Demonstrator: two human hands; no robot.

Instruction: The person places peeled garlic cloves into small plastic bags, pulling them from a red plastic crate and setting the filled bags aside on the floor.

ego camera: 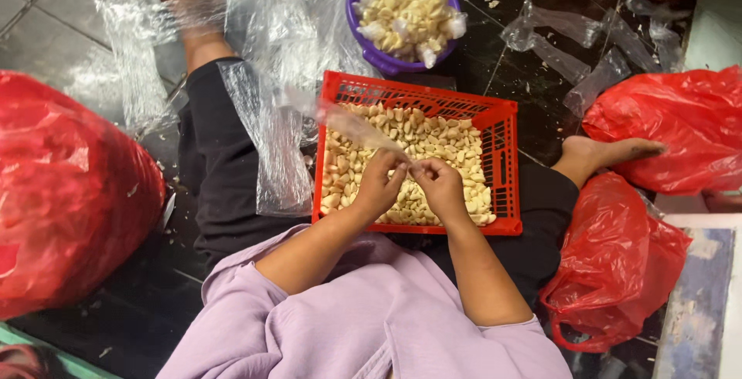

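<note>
Small clear plastic bag (363, 128), thin and glossy, stretches up and to the left from the two hands, which meet over the red plastic crate (504, 164). The left hand (379, 187) pinches the bag's lower end between thumb and curled fingers; the right hand (440, 186) has its fingertips closed tight on the same spot, touching the left. Whether the bag holds anything I cannot tell, since the film is blurred.

The crate is rectangular with slotted lattice walls, resting on the person's lap over black trousers, and it is filled with peeled garlic cloves (433, 139), pale cream, smooth and lumpy. Just beyond it stands a round purple plastic bowl (371, 54) heaped with small filled clear bags knotted at the top.

Loose sheets of crinkled clear film (267, 78) lie across the left leg and the dark tiled floor. More flat clear bags (587, 47) lie to the upper right. Puffy red plastic sacks sit on both sides: a big one (69, 193) at the left, two (672, 124) at the right. The sleeves are soft lilac cloth.
</note>
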